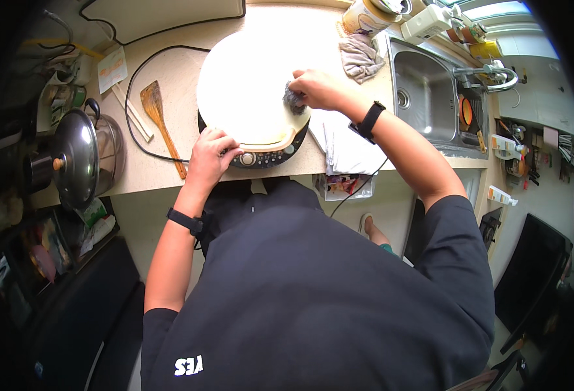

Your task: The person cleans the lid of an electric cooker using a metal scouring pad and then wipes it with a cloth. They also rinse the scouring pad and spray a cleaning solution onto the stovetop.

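Observation:
A large round white slab (248,93), perhaps a board or a lid, covers most of a black cooker with a control knob (248,159). Glare hides the detail of its surface; its near edge has a raised yellowish rim. My left hand (213,149) pinches that edge at the near left. In my right hand (319,90) is a grey steel wool scourer (294,100), pressed against the slab's right side. A wooden spatula (155,115) lies to the left of the cooker, within a loop of black cable (129,88).
At the left stands a lidded pot (79,156), with chopsticks (135,117) nearby. Right of the cooker are a folded white cloth (353,141), a crumpled rag (362,57) and a steel sink (421,90). A clear bin (345,188) hangs below the counter edge. Another person's foot (365,222) shows behind.

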